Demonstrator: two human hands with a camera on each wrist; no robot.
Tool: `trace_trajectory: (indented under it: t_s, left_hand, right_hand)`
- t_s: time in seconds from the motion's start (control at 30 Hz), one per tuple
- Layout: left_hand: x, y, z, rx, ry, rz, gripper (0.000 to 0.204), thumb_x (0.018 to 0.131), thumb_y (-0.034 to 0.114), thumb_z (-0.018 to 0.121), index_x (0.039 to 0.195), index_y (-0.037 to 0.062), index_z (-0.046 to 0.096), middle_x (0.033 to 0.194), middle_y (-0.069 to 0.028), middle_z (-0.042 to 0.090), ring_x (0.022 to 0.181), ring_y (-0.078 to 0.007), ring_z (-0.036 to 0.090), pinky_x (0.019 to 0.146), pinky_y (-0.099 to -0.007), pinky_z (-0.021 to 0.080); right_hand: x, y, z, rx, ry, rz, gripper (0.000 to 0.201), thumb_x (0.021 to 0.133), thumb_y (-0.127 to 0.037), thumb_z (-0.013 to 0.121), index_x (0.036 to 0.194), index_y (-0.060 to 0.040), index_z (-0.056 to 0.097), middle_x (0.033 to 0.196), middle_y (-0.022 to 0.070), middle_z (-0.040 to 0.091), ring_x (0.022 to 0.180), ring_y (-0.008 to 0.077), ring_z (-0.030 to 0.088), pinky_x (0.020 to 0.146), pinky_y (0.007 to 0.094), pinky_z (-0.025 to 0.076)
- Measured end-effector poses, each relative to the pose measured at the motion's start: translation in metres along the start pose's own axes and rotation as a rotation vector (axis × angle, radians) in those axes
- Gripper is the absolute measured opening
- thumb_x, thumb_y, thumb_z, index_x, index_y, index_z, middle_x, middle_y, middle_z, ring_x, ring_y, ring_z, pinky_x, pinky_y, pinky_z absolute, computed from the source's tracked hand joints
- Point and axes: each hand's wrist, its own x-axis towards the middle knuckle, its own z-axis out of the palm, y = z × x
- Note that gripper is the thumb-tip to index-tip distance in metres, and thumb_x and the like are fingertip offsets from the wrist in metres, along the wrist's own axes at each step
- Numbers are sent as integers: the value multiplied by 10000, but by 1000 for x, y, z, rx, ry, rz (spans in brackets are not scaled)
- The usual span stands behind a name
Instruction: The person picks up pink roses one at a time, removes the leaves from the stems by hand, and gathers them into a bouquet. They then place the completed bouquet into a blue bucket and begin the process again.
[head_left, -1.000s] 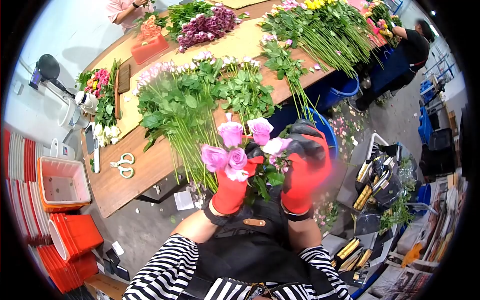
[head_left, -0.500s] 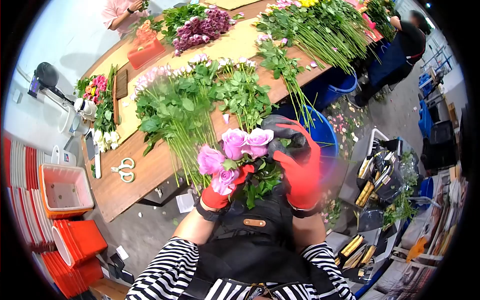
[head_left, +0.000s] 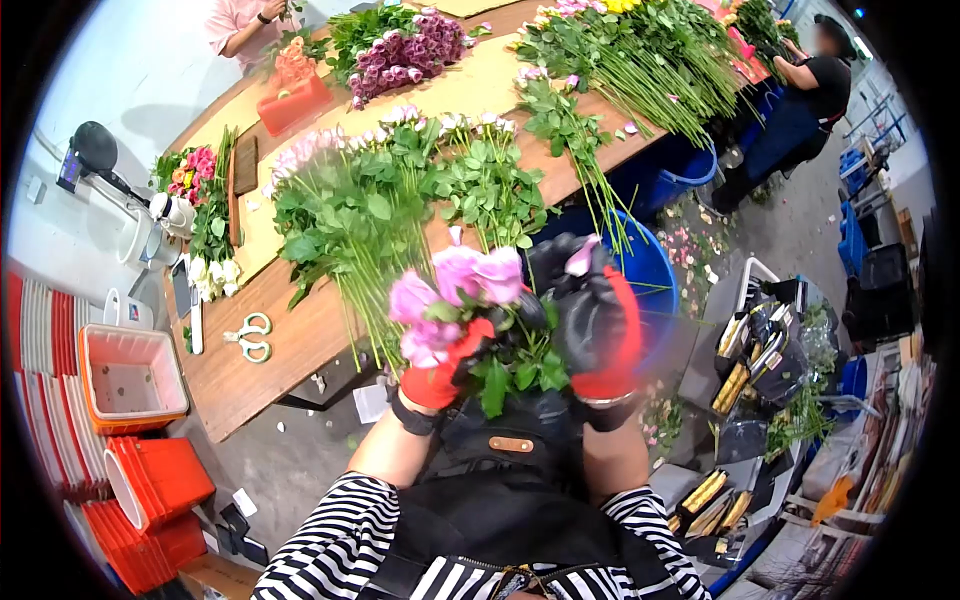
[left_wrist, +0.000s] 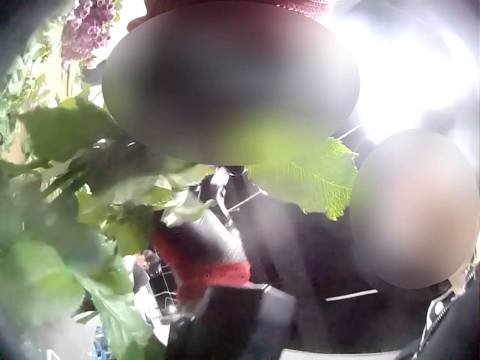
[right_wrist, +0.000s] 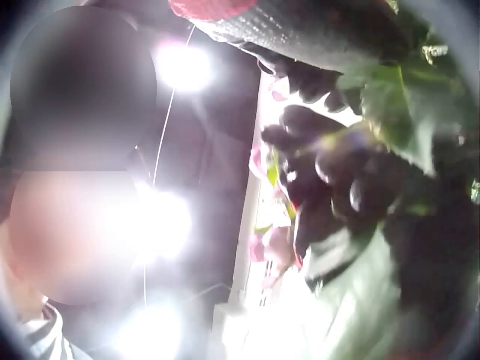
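Roses point(head_left: 455, 285) sit bunched in your left hand point(head_left: 440, 375), fingers curled round the stems; right hand point(head_left: 590, 315) pinches a petal—pluck gently.

Wooden table point(head_left: 300, 330); roses point(head_left: 350, 215), scissors point(head_left: 247, 333).

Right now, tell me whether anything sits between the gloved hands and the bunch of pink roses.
Nothing visible does. The left hand already grips the pink roses by their stems, and the right hand is against the bunch, holding a rose at its top. The rose leaves crowd between both gloves.
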Motion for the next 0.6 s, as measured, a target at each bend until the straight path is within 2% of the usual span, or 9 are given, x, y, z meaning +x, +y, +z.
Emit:
trace_trajectory:
  t_s: [0.03, 0.07, 0.2, 0.23, 0.3, 0.33, 0.43, 0.53, 0.6]
  left_hand:
    - [-1, -6, -11, -105, 21, -36, 389, 945, 145, 578, 1318, 55, 520, 1265, -60, 569, 1153, -188, 539, 994, -332, 426]
    - [-2, -12, -22, -208, 46, -69, 374, 951, 122, 557, 1315, 46, 519, 1262, -59, 563, 1163, -192, 525, 1012, -339, 410]
    - [3, -5, -72, 215, 77, 123, 401, 977, 231, 506, 1318, 20, 522, 1279, -79, 573, 1138, -210, 559, 989, -344, 437]
    - [5, -10, -80, 278, 85, 168, 412, 990, 253, 481, 1325, 14, 514, 1295, -91, 570, 1139, -219, 564, 989, -355, 443]
    - [10, -11, -80, 63, 87, 139, 441, 1017, 296, 430, 1341, 3, 498, 1327, -113, 563, 1142, -238, 575, 987, -376, 454]
    - [15, 16, -55, -282, 117, 73, 448, 1018, 307, 425, 1342, 5, 495, 1319, -110, 568, 1138, -244, 575, 982, -376, 458]
    - [17, 10, -60, -108, 163, 72, 420, 1012, 291, 440, 1327, 23, 511, 1246, -92, 605, 1039, -207, 609, 897, -330, 494]
    - [13, -2, -72, -454, 215, -204, 414, 982, 284, 485, 1301, 25, 535, 1022, -52, 668, 883, -171, 635, 783, -300, 515]
    - [13, -12, -77, -131, 209, -157, 409, 973, 270, 507, 1302, 29, 543, 983, -44, 654, 855, -155, 626, 761, -291, 510]
  right_hand:
    - [10, -2, -12, 137, 86, 12, 141, 978, -123, 486, 932, -49, 597, 997, 56, 606, 959, 153, 558, 876, 270, 433]
    - [10, -7, -19, -59, -29, -177, 92, 945, -82, 536, 984, -31, 602, 991, 42, 615, 922, 152, 581, 857, 279, 454]
    - [53, 8, -143, -1368, 267, -501, 307, 829, -107, 698, 1120, -49, 620, 1000, 71, 667, 832, 189, 633, 783, 321, 508]
    - [57, 18, -163, -1346, 232, -458, 369, 806, -173, 726, 1142, -64, 619, 1059, 105, 671, 899, 232, 653, 800, 341, 515]
    - [64, 42, -188, -1549, 189, -256, 510, 823, -325, 704, 1242, -64, 578, 1155, 159, 646, 1027, 303, 637, 888, 388, 491]
    - [67, 55, -188, -1715, 175, -219, 582, 823, -394, 696, 1280, -62, 557, 1180, 182, 636, 1068, 326, 622, 918, 401, 479]
    - [81, 96, -212, -1536, 173, 137, 747, 790, -489, 710, 1339, -33, 491, 1194, 220, 623, 1132, 348, 590, 960, 397, 454]
    - [99, 123, -233, -1167, 92, 121, 429, 808, -282, 707, 1139, -21, 626, 951, 166, 691, 897, 286, 660, 793, 373, 503]
    - [95, 117, -202, -1293, 337, -169, 273, 795, -159, 668, 1038, -33, 658, 854, 137, 690, 791, 257, 655, 723, 360, 503]
